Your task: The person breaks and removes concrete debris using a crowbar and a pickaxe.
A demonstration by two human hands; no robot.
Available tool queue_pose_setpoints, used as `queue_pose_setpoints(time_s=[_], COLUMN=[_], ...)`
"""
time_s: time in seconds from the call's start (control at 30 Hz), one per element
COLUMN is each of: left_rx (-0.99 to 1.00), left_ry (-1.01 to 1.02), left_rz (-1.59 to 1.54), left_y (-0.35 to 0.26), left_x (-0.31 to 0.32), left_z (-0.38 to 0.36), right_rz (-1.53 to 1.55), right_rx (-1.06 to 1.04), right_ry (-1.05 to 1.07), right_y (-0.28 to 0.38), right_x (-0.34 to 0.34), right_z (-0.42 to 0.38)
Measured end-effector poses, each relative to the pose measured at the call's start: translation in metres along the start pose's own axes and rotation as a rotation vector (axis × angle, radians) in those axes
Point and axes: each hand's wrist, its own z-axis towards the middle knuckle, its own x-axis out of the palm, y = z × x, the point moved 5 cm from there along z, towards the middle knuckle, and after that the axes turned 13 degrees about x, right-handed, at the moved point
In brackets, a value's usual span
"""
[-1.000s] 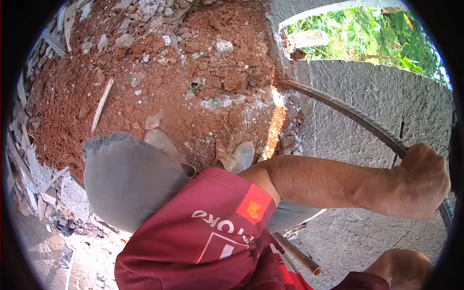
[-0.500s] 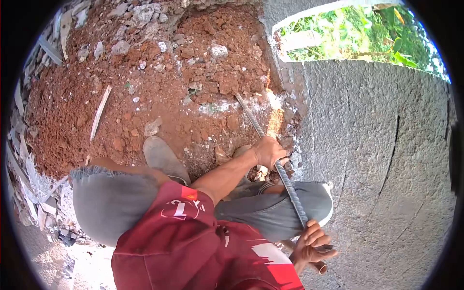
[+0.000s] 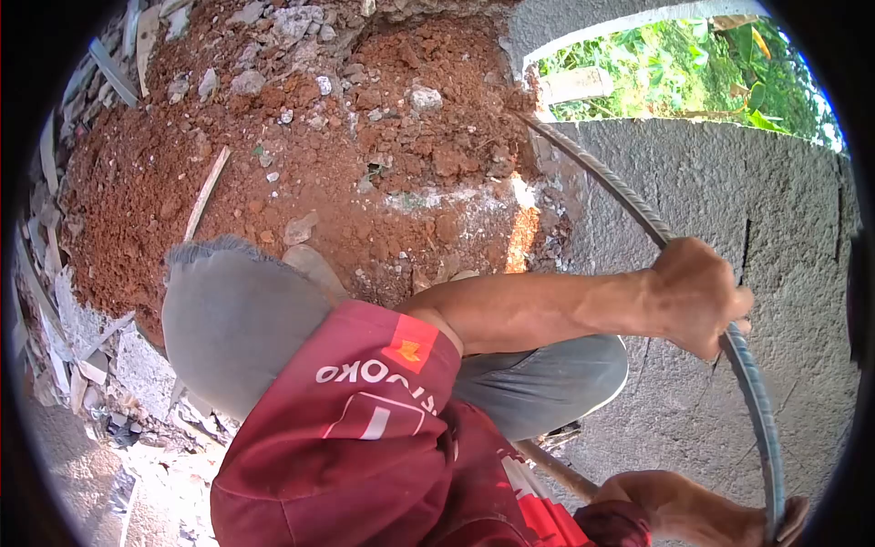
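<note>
A long ribbed steel bar (image 3: 752,387), which looks curved in this wide view, runs from the lower right up towards the dirt bank and the opening in the wall. My left hand (image 3: 700,296) is closed around its middle, the forearm stretched across my bent knee (image 3: 538,383). Lower down, my right hand (image 3: 786,527) grips the near end of the bar, partly cut off at the dark edge of the view. The bar's far tip (image 3: 529,117) is up off the pit floor, overlapping the corner of the wall opening.
Red soil (image 3: 428,155) with stones lies in front. A rough grey wall (image 3: 674,191) stands to the right, with greenery (image 3: 656,73) behind its opening. A brown rod or pipe (image 3: 558,469) lies beside my leg. Rubble and wood strips (image 3: 109,77) cover the left.
Both hands have moved right with the steel bar, the left one also slightly down. The bar's tip has come up out of the soil towards the wall opening.
</note>
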Motion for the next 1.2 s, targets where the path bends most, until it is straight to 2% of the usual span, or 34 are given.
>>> queue_pose_setpoints(time_s=[0.03,0.07,0.1,0.13,0.2,0.23,0.27,0.3,0.33,0.37,0.4,0.43,0.47,0.5,0.57,0.67,0.73,0.77,0.8,0.87,0.97,1.03,1.1,1.17,1.2], left_rx=[0.007,0.027,0.050,0.042,-0.017,-0.028,-0.044,-0.379,-0.494,-0.507,-0.468,-0.361,-0.421,-0.459,-0.292,-0.256,-0.157,-0.159,-0.173,-0.211,-0.241,-0.197,-0.185,-0.153,-0.156], left_ry=[0.094,0.231,0.366,0.367,0.355,0.196,0.038,0.090,0.073,0.052,0.027,0.035,-0.035,-0.009,0.042,0.060,0.279,0.280,0.373,0.485,0.397,0.235,0.139,0.043,0.084], left_rz=[0.027,0.057,0.083,0.077,0.401,0.363,0.325,0.001,0.073,0.229,0.309,0.396,0.372,0.352,0.307,0.261,0.150,0.158,0.134,0.114,0.123,0.148,0.131,0.107,0.048], left_y=[-0.012,-0.024,-0.033,-0.037,-0.035,-0.022,-0.001,0.036,0.076,0.125,0.148,0.130,0.120,0.094,0.092,0.067,0.058,0.058,0.057,0.060,0.062,0.057,0.052,0.036,0.028], left_x=[0.001,-0.012,-0.023,-0.030,-0.042,-0.045,-0.048,-0.048,-0.056,-0.059,-0.067,-0.077,-0.070,-0.061,-0.060,-0.057,-0.044,-0.046,-0.041,-0.032,-0.027,-0.025,-0.017,-0.017,-0.014], left_z=[0.034,0.067,0.091,0.105,0.117,0.098,0.066,0.025,-0.045,-0.146,-0.225,-0.253,-0.263,-0.277,-0.272,-0.286,-0.305,-0.307,-0.310,-0.313,-0.293,-0.243,-0.179,-0.099,-0.062], right_rz=[-0.076,-0.129,-0.143,-0.144,-0.095,-0.060,-0.022,0.050,0.144,0.241,0.312,0.328,0.276,0.229,0.211,0.232,0.228,0.202,0.198,0.239,0.265,0.360,0.506,0.422,0.341], right_rx=[-0.053,-0.073,-0.082,-0.086,-0.073,-0.054,-0.026,0.018,0.068,0.098,0.105,0.097,0.157,0.223,0.247,0.313,0.420,0.494,0.534,0.534,0.508,0.361,0.200,0.068,0.038], right_ry=[0.295,0.233,0.207,0.199,0.169,0.154,0.127,0.059,-0.021,-0.085,-0.110,-0.088,-0.203,-0.314,-0.388,-0.451,-0.491,-0.533,-0.668,-0.656,-0.603,-0.511,-0.511,-0.487,-0.420], right_y=[0.041,0.062,0.051,0.037,-0.025,-0.063,-0.107,-0.168,-0.227,-0.272,-0.308,-0.306,-0.300,-0.293,-0.283,-0.273,-0.271,-0.270,-0.268,-0.268,-0.259,-0.236,-0.193,-0.137,-0.110], right_x=[-0.010,0.000,0.014,0.021,0.033,0.038,0.041,0.047,0.059,0.073,0.093,0.109,0.111,0.114,0.113,0.129,0.136,0.141,0.143,0.138,0.116,0.084,0.047,0.019,0.015], right_z=[0.023,0.055,0.078,0.097,0.120,0.125,0.127,0.127,0.118,0.102,0.070,0.034,0.011,-0.013,-0.064,-0.130,-0.176,-0.191,-0.194,-0.190,-0.164,-0.129,-0.082,-0.040,-0.022])
